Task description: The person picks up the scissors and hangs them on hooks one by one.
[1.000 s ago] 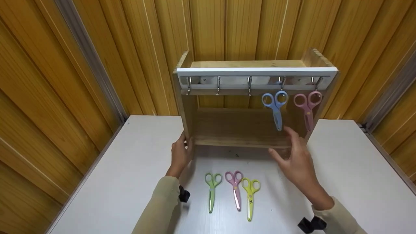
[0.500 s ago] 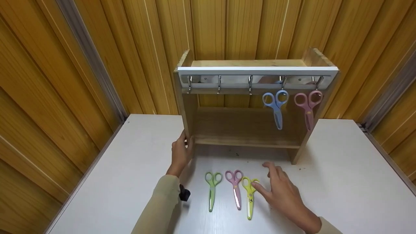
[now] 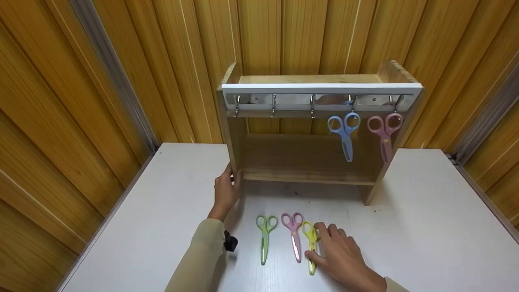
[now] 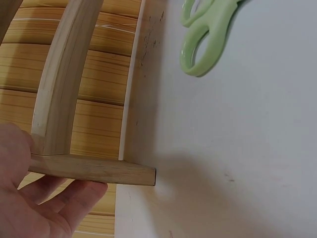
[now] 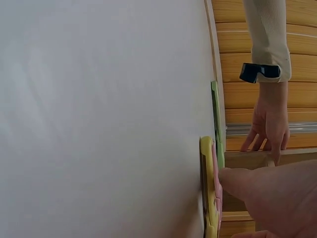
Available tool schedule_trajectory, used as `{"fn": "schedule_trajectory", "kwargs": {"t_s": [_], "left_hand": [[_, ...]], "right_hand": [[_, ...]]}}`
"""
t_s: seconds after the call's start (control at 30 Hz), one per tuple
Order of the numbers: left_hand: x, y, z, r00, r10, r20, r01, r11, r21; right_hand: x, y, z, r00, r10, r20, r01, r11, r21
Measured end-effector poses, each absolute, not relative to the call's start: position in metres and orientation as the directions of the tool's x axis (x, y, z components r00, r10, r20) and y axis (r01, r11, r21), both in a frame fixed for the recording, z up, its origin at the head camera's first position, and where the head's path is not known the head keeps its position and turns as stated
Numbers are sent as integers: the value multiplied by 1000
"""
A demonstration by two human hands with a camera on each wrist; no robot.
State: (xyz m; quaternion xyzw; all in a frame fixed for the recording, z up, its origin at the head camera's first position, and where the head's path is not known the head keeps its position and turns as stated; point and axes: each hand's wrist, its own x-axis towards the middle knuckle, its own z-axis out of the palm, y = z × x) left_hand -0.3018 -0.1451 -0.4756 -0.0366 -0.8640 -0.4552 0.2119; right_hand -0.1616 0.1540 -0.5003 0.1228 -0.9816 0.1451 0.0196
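Observation:
My left hand (image 3: 225,190) grips the lower left side panel of a wooden shelf (image 3: 304,175), thumb on one face and fingers on the other in the left wrist view. Over the yellow scissors (image 3: 311,267) on the table is my right hand (image 3: 339,253), fingers spread and lightly bent. Its fingertips cover the right handle loop, and its thumb lies over the blade; contact is hard to tell. Pink scissors (image 3: 292,233) and green scissors (image 3: 264,239) lie to the left. Blue scissors (image 3: 345,134) and darker pink scissors (image 3: 385,134) hang from the shelf's hooks.
A metal rail (image 3: 324,86) with several hooks runs across the shelf's front. Its three left hooks, such as the middle hook (image 3: 312,106), carry nothing. The white table (image 3: 182,174) meets wood-panelled walls (image 3: 259,36) behind and at the sides.
My right hand has come down from beside the hanging blue scissors to the yellow scissors on the table. My left hand has stayed on the shelf's side panel.

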Motion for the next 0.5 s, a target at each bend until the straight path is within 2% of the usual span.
{"fn": "schedule_trajectory", "kwargs": {"t_s": [0.27,0.5], "left_hand": [[-301,-145,-473,-916,-136,378,239,572,784],[-301,-145,-473,-915,-135,379,241,570,785]], "right_hand": [[-163,159,-496,-977,-210,-20,-192,927,-323],[-161,173,-488,-975,-220,-6,-206,923,-324]]}}
